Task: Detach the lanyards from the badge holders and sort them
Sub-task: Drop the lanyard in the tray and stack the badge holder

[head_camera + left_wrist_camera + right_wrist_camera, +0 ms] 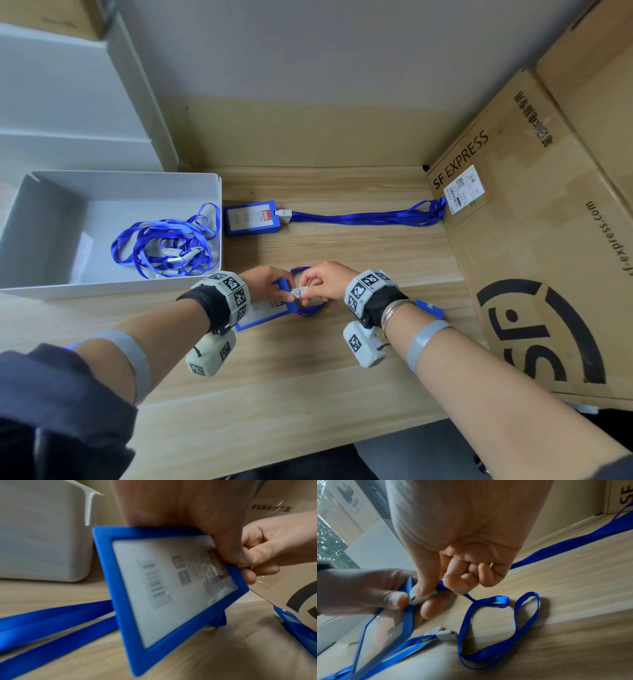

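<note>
A blue badge holder (pixel 263 313) is tilted up off the wooden table, and my left hand (pixel 286 291) grips its top edge. My right hand (pixel 306 291) pinches the grey lanyard clip (pixel 297 292) at that same edge, thumb on top of the clip (pixel 421 597). The blue lanyard (pixel 496 628) trails from the clip in loops on the table, its grey plastic joint (pixel 443 634) lying flat. In the left wrist view the holder (pixel 171 588) shows its printed card. A second badge holder (pixel 251 217) lies farther back with its lanyard (pixel 363 217) attached.
A white bin (pixel 113 181) at the left holds several loose blue lanyards (pixel 164 240). A large cardboard box (pixel 531 240) walls off the right side. Another blue holder (pixel 430 308) lies beside my right wrist, against that box.
</note>
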